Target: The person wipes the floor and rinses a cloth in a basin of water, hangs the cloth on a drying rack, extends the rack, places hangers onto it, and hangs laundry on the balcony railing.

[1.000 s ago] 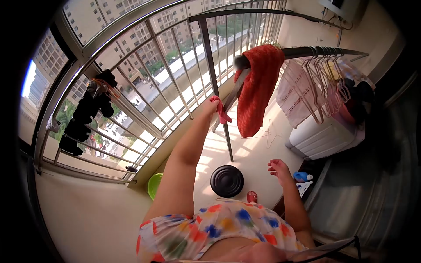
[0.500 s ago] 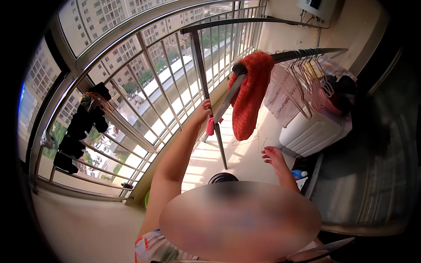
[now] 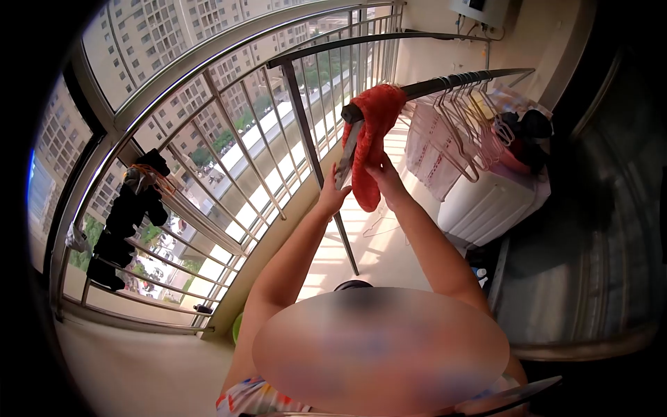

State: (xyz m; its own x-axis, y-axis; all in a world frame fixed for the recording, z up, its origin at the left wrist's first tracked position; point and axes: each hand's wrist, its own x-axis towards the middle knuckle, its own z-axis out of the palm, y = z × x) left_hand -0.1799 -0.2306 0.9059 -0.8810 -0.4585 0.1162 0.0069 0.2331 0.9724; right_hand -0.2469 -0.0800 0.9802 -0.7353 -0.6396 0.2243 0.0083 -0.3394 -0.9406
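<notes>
A red, textured cloth [image 3: 368, 149] hangs folded over the near end of the upper bar of a dark metal drying rack [image 3: 299, 97]. My left hand [image 3: 335, 193] is at the rack's slanted legs, left of the cloth, its fingers and thumb around the metal. The spot where the legs cross is covered by this hand. On the cloth's right side, my right hand [image 3: 389, 182] touches its lower edge, with fingertips partly hidden behind the fabric. The cloth's lower end hangs loose between the two hands.
Several hangers [image 3: 458, 132] and a pale patterned cloth [image 3: 431, 149] hang farther along the bar. A white washing machine [image 3: 479, 205] stands at the right. Railings [image 3: 229, 160] run along the left, with black items [image 3: 125, 222] hanging there. Behind is a wall-mounted heater [image 3: 479, 8].
My right hand has moved up and left from open air to the red cloth. My left hand has shifted lower on the rack, over the pink tie. The view has shifted slightly.
</notes>
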